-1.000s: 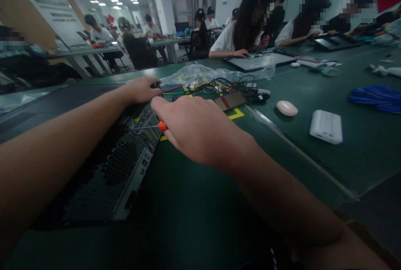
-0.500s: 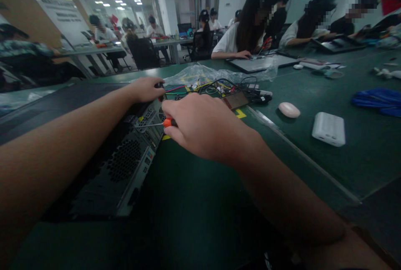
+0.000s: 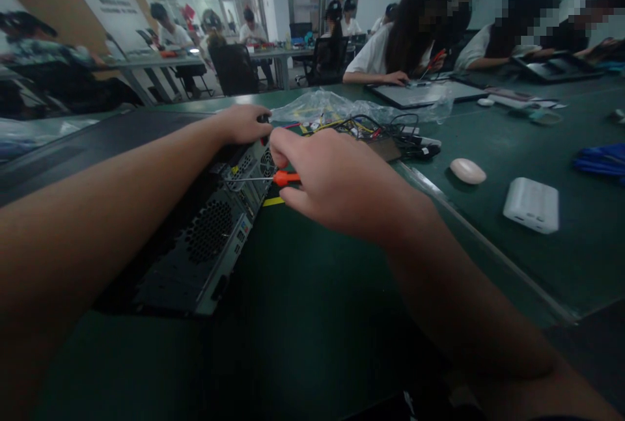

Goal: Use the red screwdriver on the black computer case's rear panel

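Note:
A black computer case [image 3: 161,284] lies on its side at the left, its metal rear panel with a round honeycomb vent facing the right. My right hand [image 3: 342,180] is closed around a screwdriver [image 3: 283,178] with an orange handle. The thin shaft points left, its tip at the upper part of the rear panel; whether it sits in a screw I cannot tell. At the case's far top edge, my left hand [image 3: 241,123] has its fingers curled by a small dark piece, too hidden to name. My left forearm crosses over the case.
Beyond my hands lie tangled cables [image 3: 385,128] and clear plastic wrap [image 3: 322,103]. To the right are a pale oval object [image 3: 467,171], a white box-shaped device [image 3: 531,205] and a blue bundle [image 3: 603,159]. Across the green table [image 3: 312,291], a person [image 3: 375,60] works at a flat panel.
The whole view has shifted, so case and hands appear farther right and slightly higher. The screwdriver tip stays at the same part of the rear panel, and more of the orange handle shows.

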`<state>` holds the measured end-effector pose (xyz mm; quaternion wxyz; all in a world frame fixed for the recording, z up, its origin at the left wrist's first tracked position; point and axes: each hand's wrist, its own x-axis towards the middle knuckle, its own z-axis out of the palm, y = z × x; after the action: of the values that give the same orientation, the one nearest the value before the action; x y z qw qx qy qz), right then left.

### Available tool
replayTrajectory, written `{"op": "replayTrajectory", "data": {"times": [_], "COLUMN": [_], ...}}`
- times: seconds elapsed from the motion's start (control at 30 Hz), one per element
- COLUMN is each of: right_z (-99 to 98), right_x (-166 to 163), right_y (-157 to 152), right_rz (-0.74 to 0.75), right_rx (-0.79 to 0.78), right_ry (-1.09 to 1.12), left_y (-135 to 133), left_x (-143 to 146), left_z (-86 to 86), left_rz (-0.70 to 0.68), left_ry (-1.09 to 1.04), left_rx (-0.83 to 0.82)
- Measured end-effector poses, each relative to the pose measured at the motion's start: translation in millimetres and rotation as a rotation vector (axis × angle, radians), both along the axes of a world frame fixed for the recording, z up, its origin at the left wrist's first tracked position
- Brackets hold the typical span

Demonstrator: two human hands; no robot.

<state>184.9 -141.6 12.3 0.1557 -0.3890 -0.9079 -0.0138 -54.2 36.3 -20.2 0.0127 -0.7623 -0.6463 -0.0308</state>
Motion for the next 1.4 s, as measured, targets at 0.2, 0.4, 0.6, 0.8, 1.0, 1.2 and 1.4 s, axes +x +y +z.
{"op": "replayTrajectory", "data": {"times": [0.2,0.4,0.6,0.8,1.0,1.2,1.4], "right_z": [-0.5,-1.0,-0.4,0.8,1.1,3.0,5.6], "right_x": [0,0,-1,0,0,0,0], "right_y": [2,2,1,0,1,0,-1], "right_rz": [0.010,0.007,0.012,0.009,0.002,-0.009,-0.009], "right_rx": [0.010,0.007,0.003,-0.002,-0.011,-0.031,-0.050], "right_ry": [-0.008,-0.015,-0.009,-0.017,-0.012,-0.024,-0.044], "left_y": [2,5,0,-4,-4,-3,-2], "left_x": [-1,0,3,4,5,6,4], "left_z": [-2.0,-2.8,0.6,3.7,7.5,6.8,4.3], "left_rz": [-0.022,0.019,0.005,0.032,0.025,0.033,0.026], "left_ry": [-0.019,-0.041,-0.022,0.000,0.052,0.092,0.096], "left_rx": [0.017,0.011,0.009,-0.006,-0.040,-0.021,-0.003]}}
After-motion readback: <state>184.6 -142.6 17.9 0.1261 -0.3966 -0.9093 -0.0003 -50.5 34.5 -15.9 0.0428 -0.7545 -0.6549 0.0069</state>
